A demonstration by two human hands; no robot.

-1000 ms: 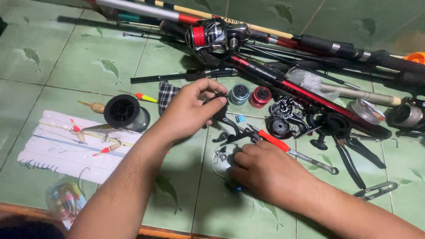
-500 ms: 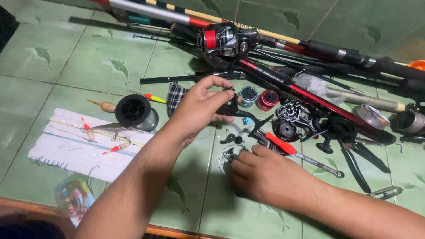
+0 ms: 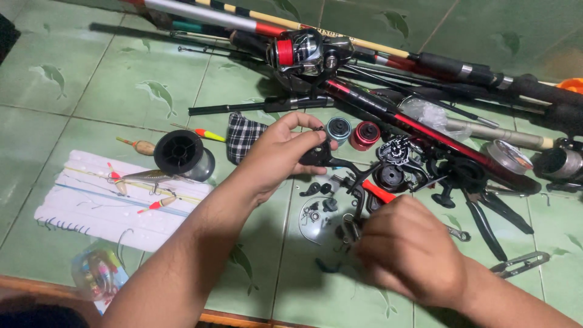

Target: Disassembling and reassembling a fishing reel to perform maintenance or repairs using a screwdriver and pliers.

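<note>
The person's left hand point(image 3: 276, 155) holds a small black angular reel part point(image 3: 317, 155) in a narrow pinch of thumb and fingertips, lifted just above the green tiled floor point(image 3: 73, 91); the part sits just left of the round clear plastic dish point(image 3: 319, 218), which serves here as the landmark. The right hand point(image 3: 410, 249) hovers low at the dish's right edge, its fingers curled down over tiny dark pieces; whether that grip has closed on anything cannot be told, since the back of the hand hides the fingertips. Several risks seem likely from this layout. The dish holds small black screws and washers point(image 3: 325, 203), and more lie loose on the tile just above and below it, so a brush from the right wrist could probably scatter them into the grout lines or under the gear beyond. The pinch on the black part is light and near its edge, so a twist could let it drop onto the dish and tip the contents. Just above the dish lies a red-handled screwdriver point(image 3: 378, 192), and further right black-handled pliers point(image 3: 486, 218); either could roll or be knocked across the parts. Well left of the dish, the white foam board point(image 3: 97, 212) carries rigged lines with bare hooks, and the left forearm passes close beside it, so a snag on the skin looks possible.
</note>
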